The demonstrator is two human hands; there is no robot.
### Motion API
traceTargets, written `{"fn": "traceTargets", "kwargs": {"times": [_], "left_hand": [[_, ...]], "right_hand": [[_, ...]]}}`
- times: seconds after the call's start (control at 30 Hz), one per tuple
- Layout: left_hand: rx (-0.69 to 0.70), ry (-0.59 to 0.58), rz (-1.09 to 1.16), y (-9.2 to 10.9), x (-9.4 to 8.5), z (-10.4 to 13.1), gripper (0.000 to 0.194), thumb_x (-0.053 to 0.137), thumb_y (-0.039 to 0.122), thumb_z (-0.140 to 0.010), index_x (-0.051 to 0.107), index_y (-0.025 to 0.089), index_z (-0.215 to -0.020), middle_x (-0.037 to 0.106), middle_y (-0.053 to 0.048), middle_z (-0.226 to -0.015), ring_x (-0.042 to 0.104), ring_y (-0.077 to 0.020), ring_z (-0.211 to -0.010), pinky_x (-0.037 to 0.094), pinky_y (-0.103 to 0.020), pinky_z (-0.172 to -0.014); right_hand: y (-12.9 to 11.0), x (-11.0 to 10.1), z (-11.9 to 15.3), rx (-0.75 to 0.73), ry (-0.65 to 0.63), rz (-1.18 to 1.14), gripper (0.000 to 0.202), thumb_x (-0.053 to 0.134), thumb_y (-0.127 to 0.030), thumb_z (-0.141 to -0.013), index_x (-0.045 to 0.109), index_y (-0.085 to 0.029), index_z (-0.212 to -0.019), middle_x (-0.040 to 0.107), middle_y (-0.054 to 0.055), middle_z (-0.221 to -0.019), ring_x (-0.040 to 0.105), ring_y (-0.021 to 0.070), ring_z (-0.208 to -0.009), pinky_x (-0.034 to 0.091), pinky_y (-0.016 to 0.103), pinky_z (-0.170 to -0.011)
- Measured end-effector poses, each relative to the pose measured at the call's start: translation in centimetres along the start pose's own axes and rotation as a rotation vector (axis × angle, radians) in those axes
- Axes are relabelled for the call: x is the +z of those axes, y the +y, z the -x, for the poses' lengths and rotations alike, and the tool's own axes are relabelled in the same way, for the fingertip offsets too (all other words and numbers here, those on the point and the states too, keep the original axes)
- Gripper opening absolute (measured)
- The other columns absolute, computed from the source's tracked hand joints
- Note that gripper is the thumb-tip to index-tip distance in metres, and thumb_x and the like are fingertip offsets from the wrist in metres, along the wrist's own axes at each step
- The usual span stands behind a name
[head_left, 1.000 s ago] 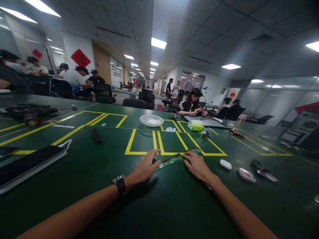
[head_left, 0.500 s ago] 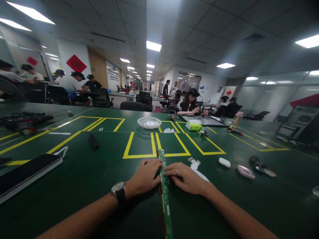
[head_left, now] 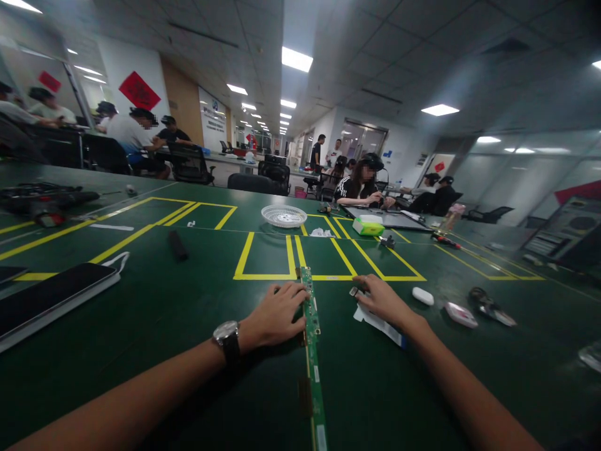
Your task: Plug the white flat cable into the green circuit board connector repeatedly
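Observation:
A long, narrow green circuit board (head_left: 313,369) lies lengthwise on the table in front of me. My left hand (head_left: 280,315), with a watch at its wrist, grips the board's left edge near the far end, fingertips on its top and thumb by its side. Brown flex strips (head_left: 304,396) stick out from that same side. To the right of the board, my right hand (head_left: 382,302) is held over a white strip (head_left: 381,326), fingers apart. Close to its thumb is a small flat piece (head_left: 354,292), partly covered, and whether the hand touches it I cannot tell.
A white basket (head_left: 283,216), a green tissue pack (head_left: 367,225) and yellow tape outlines lie farther out. On the right are a white case (head_left: 423,296) and a computer mouse (head_left: 461,314). A large phone-like device (head_left: 56,294) lies left. A person sits across the table.
My right hand has left the circuit board and moved right to the white strip. My left hand stays on the board. The whole view has tilted slightly downward.

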State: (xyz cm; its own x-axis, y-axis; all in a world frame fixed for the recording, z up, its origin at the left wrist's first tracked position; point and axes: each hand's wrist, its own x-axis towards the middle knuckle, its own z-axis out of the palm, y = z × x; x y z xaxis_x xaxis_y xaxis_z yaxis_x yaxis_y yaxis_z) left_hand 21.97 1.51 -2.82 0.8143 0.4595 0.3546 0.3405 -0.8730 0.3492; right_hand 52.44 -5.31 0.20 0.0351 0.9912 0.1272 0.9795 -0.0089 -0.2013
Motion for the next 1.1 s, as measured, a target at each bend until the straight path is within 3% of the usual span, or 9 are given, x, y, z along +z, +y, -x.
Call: {"fn": "traceTargets", "kwargs": {"times": [0.07, 0.23, 0.63, 1.1], "left_hand": [[0.002, 0.003, 0.02, -0.1, 0.1, 0.0, 0.042, 0.048, 0.045, -0.094, 0.054, 0.024, -0.13, 0.051, -0.009, -0.137, 0.045, -0.0321, -0.125, 0.033, -0.049, -0.102], [0.0, 0.002, 0.012, -0.2, 0.3, -0.1, 0.043, 0.05, 0.045, -0.093, 0.054, 0.025, -0.13, 0.051, -0.01, -0.137, 0.045, -0.0323, -0.125, 0.032, -0.05, -0.102], [0.005, 0.008, 0.002, 0.0, 0.3, -0.1, 0.046, 0.052, 0.046, -0.091, 0.053, 0.024, -0.131, 0.052, -0.011, -0.137, 0.044, -0.0331, -0.125, 0.031, -0.05, -0.103], [0.027, -0.027, -0.051, -0.1, 0.4, -0.1, 0.046, 0.051, 0.047, -0.093, 0.05, 0.024, -0.134, 0.051, -0.01, -0.139, 0.042, -0.033, -0.127, 0.031, -0.051, -0.101]], "right_hand": [[0.2, -0.2, 0.1, 0.017, -0.016, -0.026, 0.048, 0.06, -0.029, -0.084, 0.058, -0.014, -0.129, 0.064, 0.012, -0.109, 0.061, 0.0233, -0.096, 0.046, 0.032, -0.083], [-0.2, -0.1, 0.1, -0.046, -0.016, -0.057, 0.032, 0.058, -0.022, -0.084, 0.066, -0.017, -0.114, 0.065, 0.008, -0.1, 0.061, 0.0211, -0.091, 0.047, 0.031, -0.081], [-7.4, 1.9, 1.0, -0.29, 0.031, -0.154, 0.018, 0.064, -0.022, -0.085, 0.07, -0.021, -0.102, 0.067, 0.006, -0.101, 0.059, 0.022, -0.097, 0.045, 0.036, -0.088], [-7.8, 2.0, 1.2, -0.34, 0.021, -0.207, 0.024, 0.063, -0.02, -0.087, 0.068, -0.021, -0.111, 0.068, 0.005, -0.107, 0.059, 0.0214, -0.1, 0.044, 0.036, -0.09]]}}
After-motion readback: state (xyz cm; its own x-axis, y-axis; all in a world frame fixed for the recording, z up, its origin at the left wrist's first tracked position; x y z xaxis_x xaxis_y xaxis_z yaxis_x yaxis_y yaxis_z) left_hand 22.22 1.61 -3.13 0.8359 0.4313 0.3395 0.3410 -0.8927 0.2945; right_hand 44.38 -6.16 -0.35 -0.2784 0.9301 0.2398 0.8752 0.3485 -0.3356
